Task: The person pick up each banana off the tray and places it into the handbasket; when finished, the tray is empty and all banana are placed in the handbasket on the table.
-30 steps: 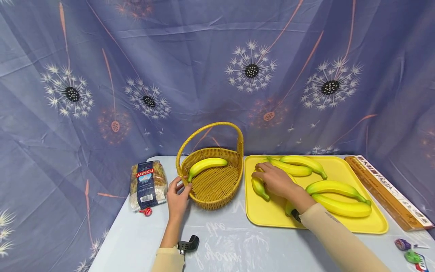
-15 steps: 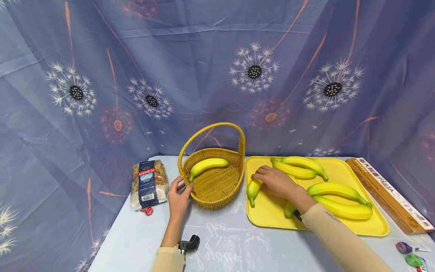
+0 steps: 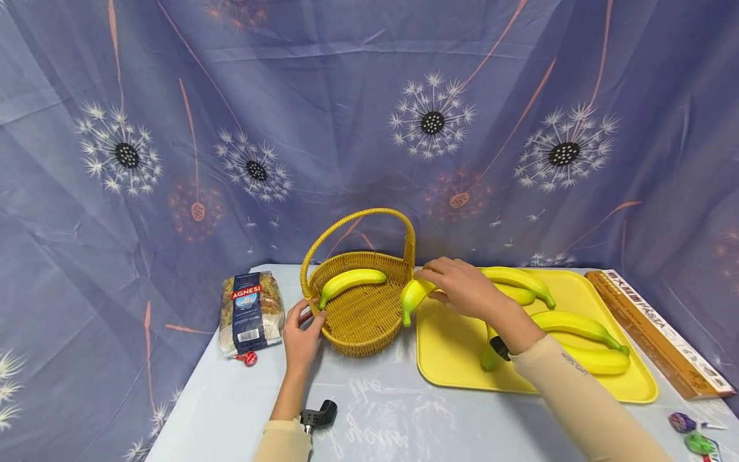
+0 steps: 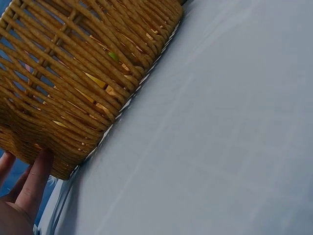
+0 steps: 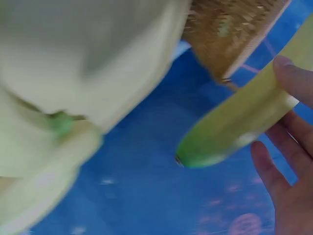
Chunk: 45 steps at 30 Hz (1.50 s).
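Note:
A yellow wicker basket (image 3: 365, 327) with an arched handle stands at the middle of the table, one banana (image 3: 353, 278) lying inside it. My left hand (image 3: 301, 337) holds the basket's left rim; in the left wrist view its fingers (image 4: 36, 181) touch the woven wall. My right hand (image 3: 462, 292) holds a second banana (image 3: 417, 295) between thumb and fingers, raised over the yellow tray's left edge beside the basket. The right wrist view shows that banana (image 5: 239, 117) clear of the tray. Several more bananas (image 3: 577, 322) lie on the yellow tray (image 3: 450, 366).
Left of the basket lies an Agnesi pasta bag (image 3: 251, 314), with a red lollipop (image 3: 249, 358) at its front. A long pasta box (image 3: 658, 333) lies along the tray's right side. Wrapped candies (image 3: 695, 433) sit at the front right. A dandelion-print curtain (image 3: 346, 128) hangs behind.
My right hand has lifted a banana from the tray's left part and carried it left toward the basket. The left hand stays at the basket rim.

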### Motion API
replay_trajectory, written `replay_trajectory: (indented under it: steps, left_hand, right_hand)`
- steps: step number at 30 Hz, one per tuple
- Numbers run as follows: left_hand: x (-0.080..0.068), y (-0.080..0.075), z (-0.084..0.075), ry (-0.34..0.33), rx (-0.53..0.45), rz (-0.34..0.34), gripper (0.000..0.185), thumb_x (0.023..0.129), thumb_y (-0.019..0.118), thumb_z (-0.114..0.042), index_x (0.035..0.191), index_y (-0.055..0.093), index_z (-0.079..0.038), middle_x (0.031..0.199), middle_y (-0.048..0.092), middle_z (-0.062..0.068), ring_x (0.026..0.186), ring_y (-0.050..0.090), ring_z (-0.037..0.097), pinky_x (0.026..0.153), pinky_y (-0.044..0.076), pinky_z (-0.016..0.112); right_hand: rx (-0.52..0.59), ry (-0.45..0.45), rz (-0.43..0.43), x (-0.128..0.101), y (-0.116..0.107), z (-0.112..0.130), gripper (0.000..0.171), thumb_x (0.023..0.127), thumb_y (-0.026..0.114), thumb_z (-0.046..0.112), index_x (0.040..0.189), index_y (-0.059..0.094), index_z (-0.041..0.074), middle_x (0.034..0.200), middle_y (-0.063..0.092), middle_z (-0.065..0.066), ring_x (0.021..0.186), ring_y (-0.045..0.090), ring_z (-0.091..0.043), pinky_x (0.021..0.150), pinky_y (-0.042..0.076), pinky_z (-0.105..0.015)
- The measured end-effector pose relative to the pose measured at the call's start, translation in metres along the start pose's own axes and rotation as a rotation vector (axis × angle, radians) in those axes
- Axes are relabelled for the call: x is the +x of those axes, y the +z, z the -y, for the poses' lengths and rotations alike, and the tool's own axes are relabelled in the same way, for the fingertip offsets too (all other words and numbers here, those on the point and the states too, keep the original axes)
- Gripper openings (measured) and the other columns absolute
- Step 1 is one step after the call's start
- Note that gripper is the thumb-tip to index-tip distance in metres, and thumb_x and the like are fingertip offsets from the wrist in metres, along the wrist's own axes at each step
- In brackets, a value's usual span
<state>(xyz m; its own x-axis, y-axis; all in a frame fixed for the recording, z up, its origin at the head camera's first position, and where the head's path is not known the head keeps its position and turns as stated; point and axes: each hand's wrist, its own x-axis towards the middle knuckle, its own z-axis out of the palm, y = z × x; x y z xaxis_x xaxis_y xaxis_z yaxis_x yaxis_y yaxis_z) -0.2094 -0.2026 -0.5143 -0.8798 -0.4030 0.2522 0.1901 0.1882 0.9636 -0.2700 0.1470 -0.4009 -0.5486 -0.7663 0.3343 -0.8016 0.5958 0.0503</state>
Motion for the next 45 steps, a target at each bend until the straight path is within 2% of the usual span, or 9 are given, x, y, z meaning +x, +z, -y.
replay_trajectory:
  steps: [5, 10, 14, 19, 22, 26, 32, 37, 45]
  left_hand:
    - [-0.001, 0.001, -0.001, -0.012, -0.026, 0.011, 0.034, 0.086, 0.073, -0.018, 0.117, 0.066, -0.006, 0.126, 0.053, -0.002, 0.109, 0.055, 0.025, 0.063, 0.059, 0.031]
    - [-0.001, -0.002, 0.000, -0.040, -0.036, 0.026, 0.037, 0.085, 0.074, -0.021, 0.118, 0.066, -0.006, 0.130, 0.051, -0.002, 0.111, 0.054, 0.026, 0.064, 0.059, 0.030]
    - [0.000, -0.004, -0.002, -0.058, -0.039, 0.044, 0.038, 0.085, 0.075, -0.021, 0.119, 0.066, -0.006, 0.132, 0.050, -0.003, 0.112, 0.054, 0.026, 0.067, 0.059, 0.030]
    - [-0.004, -0.005, -0.027, -0.047, -0.018, 0.059, 0.034, 0.087, 0.072, -0.013, 0.118, 0.065, -0.004, 0.133, 0.050, 0.006, 0.113, 0.054, 0.031, 0.073, 0.057, 0.028]
    - [-0.003, -0.004, -0.019, -0.030, -0.013, 0.040, 0.033, 0.086, 0.073, -0.015, 0.117, 0.066, -0.006, 0.131, 0.051, 0.000, 0.111, 0.055, 0.027, 0.070, 0.058, 0.027]
    - [0.001, -0.001, 0.004, -0.019, -0.034, 0.031, 0.036, 0.085, 0.075, -0.022, 0.117, 0.067, -0.007, 0.129, 0.052, -0.006, 0.110, 0.055, 0.024, 0.067, 0.059, 0.030]
    - [0.002, -0.002, 0.001, -0.033, -0.037, 0.034, 0.038, 0.086, 0.075, -0.023, 0.119, 0.066, -0.008, 0.131, 0.051, -0.003, 0.112, 0.054, 0.026, 0.065, 0.059, 0.032]
    - [0.002, -0.003, -0.004, -0.031, -0.046, 0.054, 0.037, 0.086, 0.073, -0.014, 0.120, 0.064, -0.002, 0.134, 0.050, 0.005, 0.113, 0.053, 0.033, 0.065, 0.059, 0.034]
    - [-0.001, 0.000, -0.001, -0.014, -0.041, 0.025, 0.038, 0.085, 0.075, -0.019, 0.119, 0.066, -0.005, 0.130, 0.053, -0.003, 0.109, 0.056, 0.026, 0.062, 0.059, 0.032]
  right_hand:
    - [-0.006, -0.039, 0.031, 0.032, -0.015, 0.025, 0.057, 0.080, 0.080, 0.017, 0.132, 0.057, 0.019, 0.115, 0.058, 0.001, 0.104, 0.053, -0.018, 0.084, 0.050, -0.034]
    - [-0.013, -0.036, 0.118, 0.071, -0.018, 0.040, 0.055, 0.081, 0.079, 0.019, 0.132, 0.057, 0.018, 0.112, 0.057, 0.001, 0.103, 0.053, -0.019, 0.083, 0.050, -0.032]
    - [-0.040, 0.012, 0.209, 0.102, -0.010, 0.042, 0.053, 0.083, 0.077, 0.025, 0.132, 0.057, 0.022, 0.116, 0.058, 0.002, 0.105, 0.054, -0.019, 0.082, 0.050, -0.032]
    - [-0.015, 0.080, 0.316, 0.138, 0.009, 0.044, 0.044, 0.088, 0.072, 0.023, 0.130, 0.059, 0.029, 0.120, 0.059, 0.003, 0.109, 0.055, -0.020, 0.082, 0.052, -0.034]
    - [0.024, 0.107, 0.394, 0.154, 0.027, 0.048, 0.042, 0.090, 0.069, 0.015, 0.128, 0.060, 0.029, 0.121, 0.060, 0.004, 0.109, 0.055, -0.019, 0.083, 0.052, -0.034]
    - [0.050, 0.138, 0.458, 0.166, 0.046, 0.055, 0.039, 0.090, 0.066, 0.010, 0.125, 0.061, 0.026, 0.120, 0.061, 0.004, 0.108, 0.056, -0.018, 0.087, 0.051, -0.035]
    - [-0.059, 0.189, 0.506, 0.178, 0.061, 0.069, 0.024, 0.094, 0.063, 0.017, 0.117, 0.064, 0.023, 0.108, 0.065, 0.003, 0.099, 0.060, -0.017, 0.082, 0.052, -0.035]
    - [-0.150, 0.258, 0.546, 0.188, 0.073, 0.079, 0.029, 0.095, 0.062, 0.021, 0.123, 0.063, 0.024, 0.111, 0.064, 0.000, 0.097, 0.061, -0.020, 0.076, 0.054, -0.038]
    - [-0.145, 0.333, 0.553, 0.188, 0.081, 0.083, 0.031, 0.093, 0.065, 0.023, 0.124, 0.063, 0.022, 0.115, 0.060, -0.003, 0.099, 0.059, -0.022, 0.080, 0.054, -0.038]
